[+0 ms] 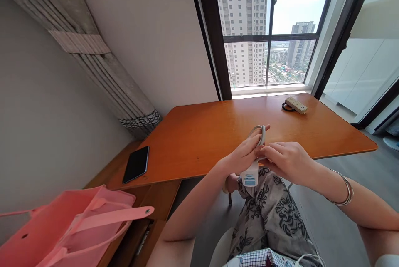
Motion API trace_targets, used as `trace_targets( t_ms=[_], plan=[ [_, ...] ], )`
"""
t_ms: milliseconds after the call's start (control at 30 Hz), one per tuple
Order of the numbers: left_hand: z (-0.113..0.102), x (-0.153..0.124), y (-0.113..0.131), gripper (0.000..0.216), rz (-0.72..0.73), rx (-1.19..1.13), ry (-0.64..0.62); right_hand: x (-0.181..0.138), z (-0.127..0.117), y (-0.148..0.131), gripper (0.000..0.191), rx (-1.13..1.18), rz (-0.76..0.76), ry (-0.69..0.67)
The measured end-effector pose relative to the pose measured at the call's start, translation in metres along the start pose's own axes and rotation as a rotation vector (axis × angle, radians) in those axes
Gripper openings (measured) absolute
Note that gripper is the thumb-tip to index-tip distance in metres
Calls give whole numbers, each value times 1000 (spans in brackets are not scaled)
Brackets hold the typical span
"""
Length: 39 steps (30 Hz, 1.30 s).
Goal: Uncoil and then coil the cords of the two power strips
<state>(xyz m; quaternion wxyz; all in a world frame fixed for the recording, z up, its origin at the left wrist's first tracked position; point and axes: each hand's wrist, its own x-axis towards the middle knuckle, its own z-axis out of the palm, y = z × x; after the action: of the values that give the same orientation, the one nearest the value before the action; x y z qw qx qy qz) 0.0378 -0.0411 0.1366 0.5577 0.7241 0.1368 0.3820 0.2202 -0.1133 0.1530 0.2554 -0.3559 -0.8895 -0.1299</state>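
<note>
A white cable (262,134) is looped round the outstretched fingers of my left hand (245,154), above my lap at the table's front edge. Below that hand hangs a white block with a blue-and-white label (250,174), partly hidden by my palm; its exact kind is unclear. My right hand (285,159) is closed, its fingertips pinching the cable close against my left fingers. More of the cable trails down past my right hand toward the floor.
The brown wooden table (187,138) carries a black tablet (136,164) at left and a beige power strip (296,105) with a black cord at far right. A pink bag (102,221) stands at lower left. A window (269,38) lies behind the table.
</note>
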Motion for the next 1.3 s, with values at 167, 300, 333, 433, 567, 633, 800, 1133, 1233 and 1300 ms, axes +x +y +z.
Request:
trace_targets(
  t_ms=[167, 300, 333, 433, 567, 633, 800, 1133, 1233, 1300],
  plan=[
    [5, -6, -3, 52, -264, -277, -244, 13, -12, 17, 43, 123, 105, 64],
    [5, -7, -3, 62, -318, -491, -334, 24, -16, 31, 47, 289, 114, 53],
    [3, -8, -3, 59, -322, -525, -327, 26, -16, 34, 44, 342, 124, 40],
    [-5, -9, -2, 44, -307, -630, -267, 26, -12, 44, 36, 561, 187, 7],
    [-17, -7, -2, 40, -238, -836, -131, 19, 10, 50, 42, 1003, 338, 43],
    [-20, -6, -2, 40, -230, -877, -104, 17, 23, 46, 44, 1218, 454, 64],
    [-20, -9, -2, 36, -225, -866, -76, 18, 34, 32, 46, 1542, 616, 83],
    [-2, -8, 0, 38, -210, -752, -137, 25, 27, 22, 34, 1732, 686, 188],
    [4, -7, 0, 50, -236, -734, -144, 28, 30, 21, 33, 1725, 701, 198],
    [6, -8, 0, 52, -237, -764, -99, 30, 31, 23, 33, 1720, 714, 182]
  ],
)
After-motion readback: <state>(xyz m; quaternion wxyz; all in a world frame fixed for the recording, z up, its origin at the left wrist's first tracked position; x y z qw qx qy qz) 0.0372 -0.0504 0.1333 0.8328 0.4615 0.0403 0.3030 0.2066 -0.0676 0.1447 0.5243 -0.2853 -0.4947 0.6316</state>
